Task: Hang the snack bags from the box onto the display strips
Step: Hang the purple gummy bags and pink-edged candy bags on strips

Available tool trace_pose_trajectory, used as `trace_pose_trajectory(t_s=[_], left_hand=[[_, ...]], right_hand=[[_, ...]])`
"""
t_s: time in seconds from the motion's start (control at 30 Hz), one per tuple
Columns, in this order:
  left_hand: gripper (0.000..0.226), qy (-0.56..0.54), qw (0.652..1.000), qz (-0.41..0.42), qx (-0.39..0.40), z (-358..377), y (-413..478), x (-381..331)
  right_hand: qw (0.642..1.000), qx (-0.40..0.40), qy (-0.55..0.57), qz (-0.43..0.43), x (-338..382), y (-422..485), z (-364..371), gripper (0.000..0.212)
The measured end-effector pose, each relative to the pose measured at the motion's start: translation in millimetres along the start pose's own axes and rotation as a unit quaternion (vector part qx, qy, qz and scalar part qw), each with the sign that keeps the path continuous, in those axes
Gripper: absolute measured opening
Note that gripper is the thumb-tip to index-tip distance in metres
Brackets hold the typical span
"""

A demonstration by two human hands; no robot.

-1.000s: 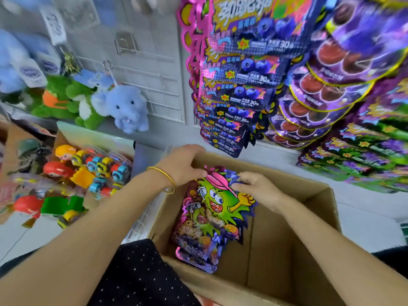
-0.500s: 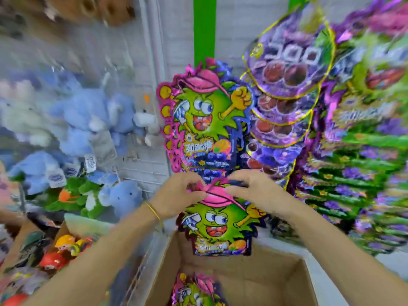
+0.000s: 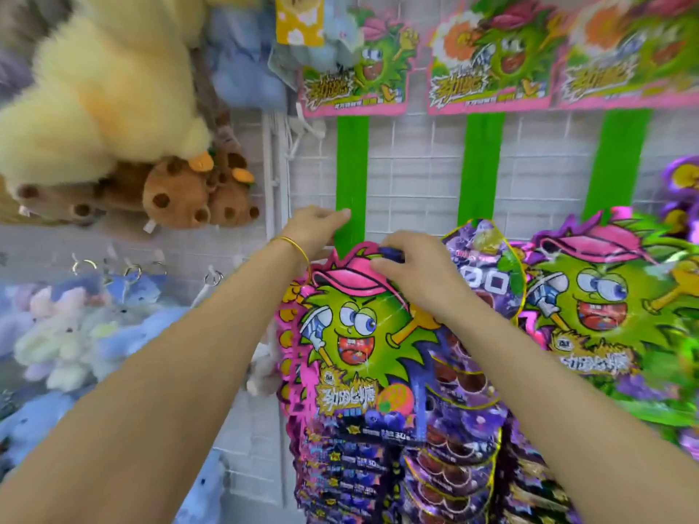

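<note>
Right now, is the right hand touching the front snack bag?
Touching: the head view shows the right hand pinching the top of the snack bag.
</note>
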State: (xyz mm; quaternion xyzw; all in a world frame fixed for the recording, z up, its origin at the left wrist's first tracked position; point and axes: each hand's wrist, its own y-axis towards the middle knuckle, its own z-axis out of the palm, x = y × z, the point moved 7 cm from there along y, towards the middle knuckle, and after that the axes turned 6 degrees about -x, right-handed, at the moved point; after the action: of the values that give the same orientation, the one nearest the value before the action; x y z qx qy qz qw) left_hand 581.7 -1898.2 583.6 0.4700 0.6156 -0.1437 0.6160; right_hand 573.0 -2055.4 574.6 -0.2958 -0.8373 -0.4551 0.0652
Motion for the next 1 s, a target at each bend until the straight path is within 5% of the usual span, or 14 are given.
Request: trace_pose_trajectory(t_s=[0.23, 0.4, 0.67, 1.0], left_hand=[[0.044, 0.191, 0.981, 0.021, -0.007, -8, 8, -22], [0.047, 0.051, 0.998, -0.030, 0.018, -10, 8, -17], [0.044, 0.049, 0.998, -0.026, -0.004, -9, 9, -18], [0.041, 0.015, 0.997, -0.071, 0.005, -9, 6, -5]], right_hand=[[0.993, -0.046, -0.104, -0.009, 9, 47, 6, 0.023], [0.986, -0.055, -0.159, 0.005, 15, 53, 13, 0.023], [0.976, -0.081, -0.204, -0.008, 17, 47, 13, 0.011], [0.983, -0.015, -0.182, 0.019, 4, 35, 24, 0.021]])
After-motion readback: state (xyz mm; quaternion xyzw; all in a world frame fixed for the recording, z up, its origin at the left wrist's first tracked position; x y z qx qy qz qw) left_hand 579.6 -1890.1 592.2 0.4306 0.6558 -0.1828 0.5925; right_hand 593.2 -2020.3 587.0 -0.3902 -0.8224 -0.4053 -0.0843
